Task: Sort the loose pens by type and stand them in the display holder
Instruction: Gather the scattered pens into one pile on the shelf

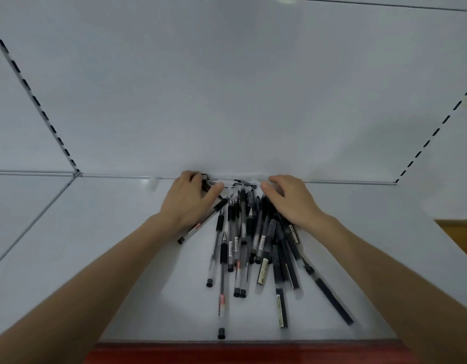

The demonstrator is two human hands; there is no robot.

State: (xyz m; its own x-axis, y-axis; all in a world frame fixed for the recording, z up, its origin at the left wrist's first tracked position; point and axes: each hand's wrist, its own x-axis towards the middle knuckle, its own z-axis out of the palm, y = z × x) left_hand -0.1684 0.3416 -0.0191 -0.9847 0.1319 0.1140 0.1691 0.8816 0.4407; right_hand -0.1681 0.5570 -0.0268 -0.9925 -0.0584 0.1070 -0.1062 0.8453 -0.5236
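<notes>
We see a heap of slim plastic pens (242, 240), black-capped, with clear or smoky barrels and rubbery black grips, fanned across the smooth white shelf (122, 245); their far ends bunch against the flat white back panel (227, 101); a glossy red strip (227, 350) edges the shelf front. Our left hand (190, 200) sits at the heap's far left, fingers and thumb curled round a few dark pen ends; one clear pen runs under its palm. Our right hand (292, 203) rests on the far right, fingers bent over the barrels; we cannot tell whether it grips any. Slotted metal uprights (35, 98) flank the panel.
</notes>
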